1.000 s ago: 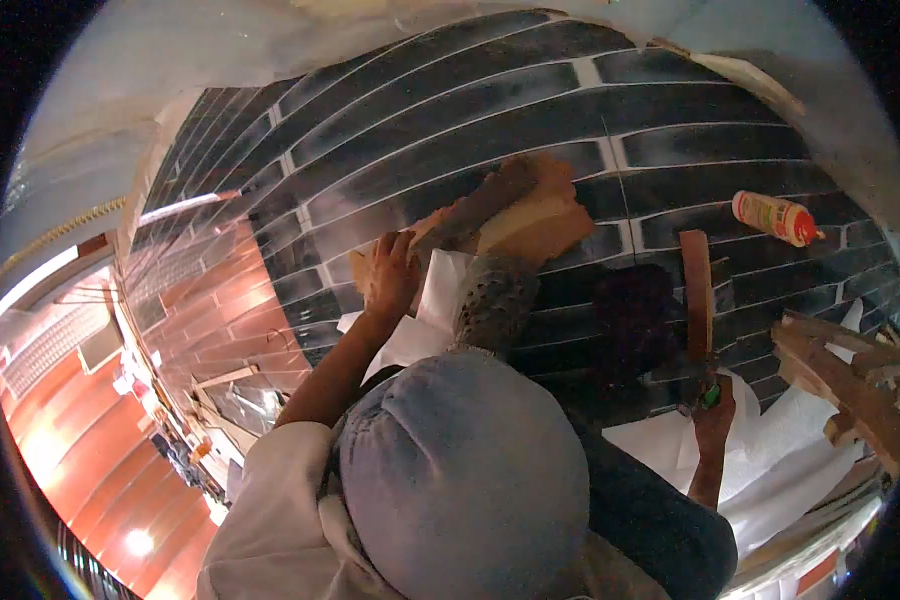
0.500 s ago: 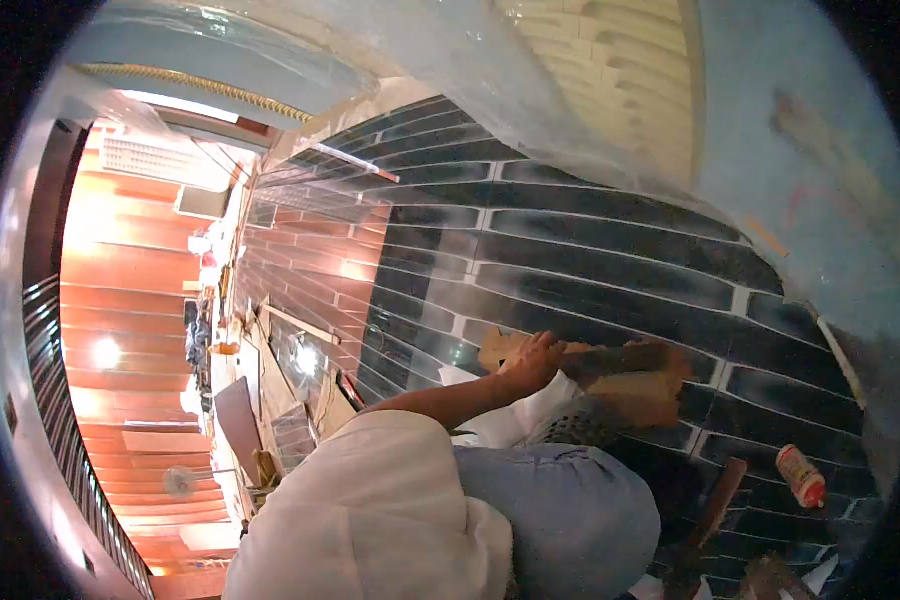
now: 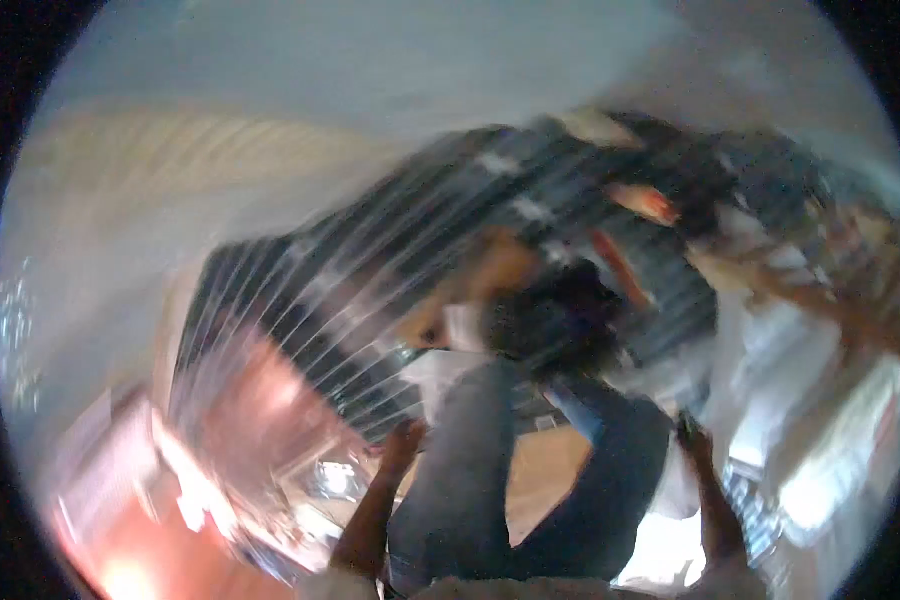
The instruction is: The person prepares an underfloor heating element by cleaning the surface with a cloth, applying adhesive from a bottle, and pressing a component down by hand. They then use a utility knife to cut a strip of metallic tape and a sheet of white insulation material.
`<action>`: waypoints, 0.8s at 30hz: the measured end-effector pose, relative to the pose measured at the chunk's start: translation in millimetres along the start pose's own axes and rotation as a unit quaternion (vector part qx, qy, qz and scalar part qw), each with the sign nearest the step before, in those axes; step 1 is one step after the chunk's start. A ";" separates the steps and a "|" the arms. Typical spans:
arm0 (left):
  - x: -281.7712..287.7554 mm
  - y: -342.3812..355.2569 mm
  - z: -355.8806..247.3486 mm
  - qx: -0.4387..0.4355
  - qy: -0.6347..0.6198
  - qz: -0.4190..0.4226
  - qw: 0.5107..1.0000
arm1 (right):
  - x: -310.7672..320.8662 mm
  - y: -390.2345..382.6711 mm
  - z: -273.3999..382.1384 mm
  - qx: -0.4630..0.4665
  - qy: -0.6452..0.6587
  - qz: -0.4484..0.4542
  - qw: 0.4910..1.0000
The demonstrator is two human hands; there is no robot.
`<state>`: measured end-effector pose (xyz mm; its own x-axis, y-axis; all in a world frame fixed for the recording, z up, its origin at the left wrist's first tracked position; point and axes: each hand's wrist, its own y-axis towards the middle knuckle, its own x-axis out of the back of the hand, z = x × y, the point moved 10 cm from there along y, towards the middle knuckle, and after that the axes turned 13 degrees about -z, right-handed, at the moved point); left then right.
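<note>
Motion smears the view. My left hand (image 3: 405,440) hangs beside my left leg, near white paper or cloth (image 3: 440,375) on the dark planked floor (image 3: 370,270). My right hand (image 3: 694,440) is outside my right leg; a small dark patch shows at its fingertips, too blurred to make out. The fingers of both hands are indistinct. A brown, cardboard-like piece (image 3: 500,262) lies on the floor ahead of my legs, apart from both hands. Right of it lie a reddish-brown strip (image 3: 620,268) and an orange-and-white bottle (image 3: 648,204) on its side.
Pale sheeting (image 3: 780,360) and brown scraps (image 3: 850,270) are heaped at the right. A tan board or paper (image 3: 545,470) shows between my legs. At the far left, a cream ribbed panel (image 3: 210,155) borders the floor. Glossy brown flooring (image 3: 260,400) and clutter lie at the lower left.
The view has swung round to the right and become blurred. The hand that was on the brown piece has left it; both hands now show low beside my legs.
</note>
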<state>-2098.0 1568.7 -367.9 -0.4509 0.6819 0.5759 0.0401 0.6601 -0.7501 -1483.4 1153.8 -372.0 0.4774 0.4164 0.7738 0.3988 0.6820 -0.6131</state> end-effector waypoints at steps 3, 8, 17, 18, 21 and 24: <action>48.9 -57.7 44.9 0.059 -0.053 0.072 0.994 | 146.6 -26.1 113.8 -0.258 0.154 0.108 0.948; 111.3 -86.8 57.5 -0.120 0.159 0.115 0.973 | 145.5 -195.5 146.5 -0.326 0.290 -0.002 0.899; 219.2 -116.5 15.5 0.003 -0.127 0.126 0.984 | 161.5 -344.8 282.9 -0.395 0.443 -0.025 0.804; 226.5 -109.7 23.7 0.023 -0.115 0.105 0.988 | 158.3 -351.2 291.9 -0.348 0.462 -0.061 0.814; 223.3 -126.3 -51.1 -0.146 -0.002 0.069 0.987 | 204.4 -363.1 319.3 -0.336 0.513 -0.084 0.785; 245.3 -203.0 -62.9 -0.263 0.141 0.036 0.954 | 213.6 -401.8 365.0 -0.280 0.556 -0.156 0.767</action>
<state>-2160.6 1621.8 -53.9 -0.1749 0.7405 0.6489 0.5376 0.6239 -0.5671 -1827.5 1188.2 97.8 0.5387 -0.6973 0.4728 0.7545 0.1496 -0.6390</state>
